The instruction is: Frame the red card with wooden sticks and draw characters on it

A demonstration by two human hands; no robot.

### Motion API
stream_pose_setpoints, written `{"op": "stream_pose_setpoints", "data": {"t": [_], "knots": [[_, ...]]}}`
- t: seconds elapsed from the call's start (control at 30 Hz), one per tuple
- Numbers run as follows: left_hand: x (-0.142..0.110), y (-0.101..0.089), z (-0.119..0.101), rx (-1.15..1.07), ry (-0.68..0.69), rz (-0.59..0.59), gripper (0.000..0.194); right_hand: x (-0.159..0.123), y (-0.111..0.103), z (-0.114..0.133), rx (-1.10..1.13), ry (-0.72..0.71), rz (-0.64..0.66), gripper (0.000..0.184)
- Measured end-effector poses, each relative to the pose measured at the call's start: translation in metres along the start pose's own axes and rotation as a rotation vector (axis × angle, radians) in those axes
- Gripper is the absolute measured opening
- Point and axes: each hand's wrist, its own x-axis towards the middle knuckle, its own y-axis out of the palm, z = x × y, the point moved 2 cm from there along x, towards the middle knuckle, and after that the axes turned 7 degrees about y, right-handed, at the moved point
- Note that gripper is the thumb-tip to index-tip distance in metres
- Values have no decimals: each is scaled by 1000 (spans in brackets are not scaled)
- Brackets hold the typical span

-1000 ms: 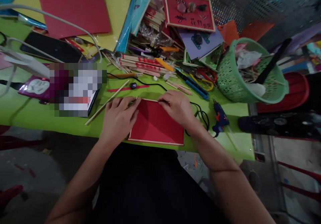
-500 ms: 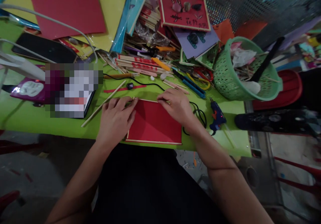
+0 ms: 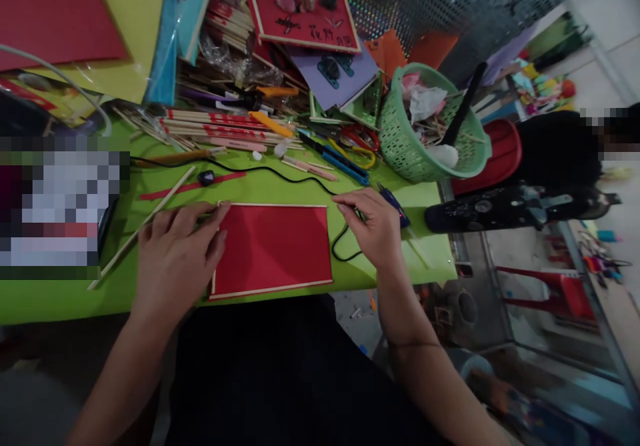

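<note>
from here i see the left hand [image 3: 175,246] on the red card [image 3: 275,246], grip unclear; right hand [image 3: 374,225] beside it, thumb and forefinger slightly apart; the red plaque [image 3: 309,18] bears blurry chinese characters [image 3: 317,32].

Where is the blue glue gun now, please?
In the head view, the blue glue gun lies right of the red card, partly hidden behind the right hand and in front of the green basket.

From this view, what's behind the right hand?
Part of a blue glue gun shows past the right hand, and a black cord loops out on the other side. The hand covers the rest of the gun; whether the cord joins it there can't be seen.
</note>
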Motion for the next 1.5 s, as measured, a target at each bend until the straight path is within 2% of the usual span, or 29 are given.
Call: {"op": "stream_pose_setpoints", "data": {"t": [0.1, 0.2, 0.4, 1.17, 1.5], "knots": [[0, 0, 0, -23, -4, 7, 50, -9, 9, -12, -20, 20, 15, 22], [0, -1, 0, -40, -15, 11, 51, -14, 20, -19, -46, -18, 41, 25], [0, -3, -1, 16, 2, 14, 48, -17, 30, -20, -125, -49, 145, 31], [1, -3, 1, 23, -4, 34, 51, -21, 36, -19, -216, -69, 229, 38], [2, -4, -1, 98, 12, 66, 47, -20, 32, -13, -355, -81, 256, 38]]}}
